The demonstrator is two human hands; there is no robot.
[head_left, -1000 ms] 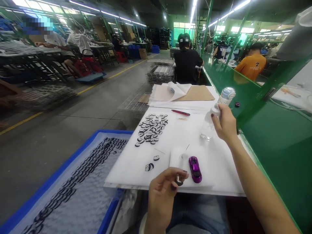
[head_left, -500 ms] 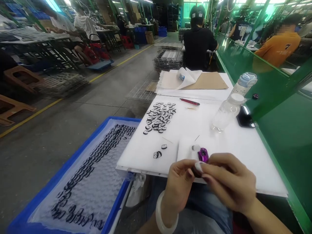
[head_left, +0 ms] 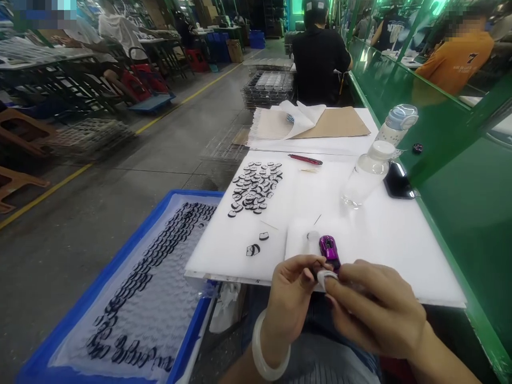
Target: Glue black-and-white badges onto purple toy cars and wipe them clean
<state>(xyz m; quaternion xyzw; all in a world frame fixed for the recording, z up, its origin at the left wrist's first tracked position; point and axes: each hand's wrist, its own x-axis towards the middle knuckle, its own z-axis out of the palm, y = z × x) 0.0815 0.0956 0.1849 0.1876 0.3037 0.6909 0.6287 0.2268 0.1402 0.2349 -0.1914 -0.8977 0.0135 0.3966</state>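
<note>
Over the near edge of the white table (head_left: 400,256), my left hand (head_left: 292,304) pinches a small dark piece (head_left: 319,266), mostly hidden by fingers. My right hand (head_left: 378,306) is closed against it, with a small white cloth-like scrap (head_left: 327,276) bent round the fingertip. Just beyond my fingers lies a shiny purple toy car (head_left: 328,248), beside a small clear container (head_left: 312,242). To the left, a few black-edged pieces (head_left: 253,249) lie apart from a larger cluster of black-edged pieces (head_left: 256,184).
A blue-rimmed tray (head_left: 116,261) with rows of dark pieces sits low at left. Farther back are a red utility knife (head_left: 305,159), thin sticks (head_left: 309,170), a clear bottle (head_left: 366,176), a blue-lidded bottle (head_left: 394,128) and a black phone (head_left: 399,181). A green partition (head_left: 452,202) borders the right.
The view has shifted a little. My hands remain together; the white scrap now shows as a curved loop at my right fingertips. More of the purple car shows past my fingers.
</note>
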